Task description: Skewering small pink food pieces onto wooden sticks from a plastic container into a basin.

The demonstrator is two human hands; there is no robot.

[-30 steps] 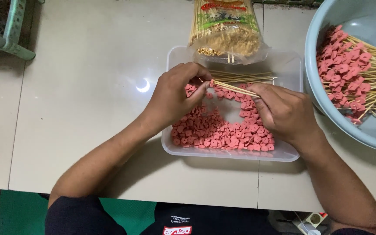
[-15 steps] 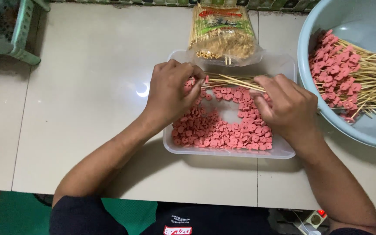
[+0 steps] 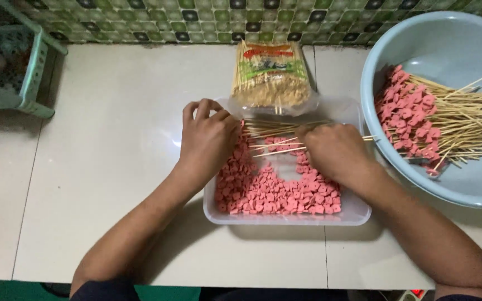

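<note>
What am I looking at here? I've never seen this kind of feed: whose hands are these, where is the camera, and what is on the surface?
There is no machine: a person works with bare hands, filmed from a camera on their head looking down. The left hand and right hand are over a clear plastic tray of small pink pieces. The right hand grips a thin wooden skewer; more loose skewers lie at the tray's far end. What the left hand's fingers pinch is hidden. Behind the tray lies a bag of skewers. To the right, a pale blue basin holds finished skewers loaded with pink pieces.
</note>
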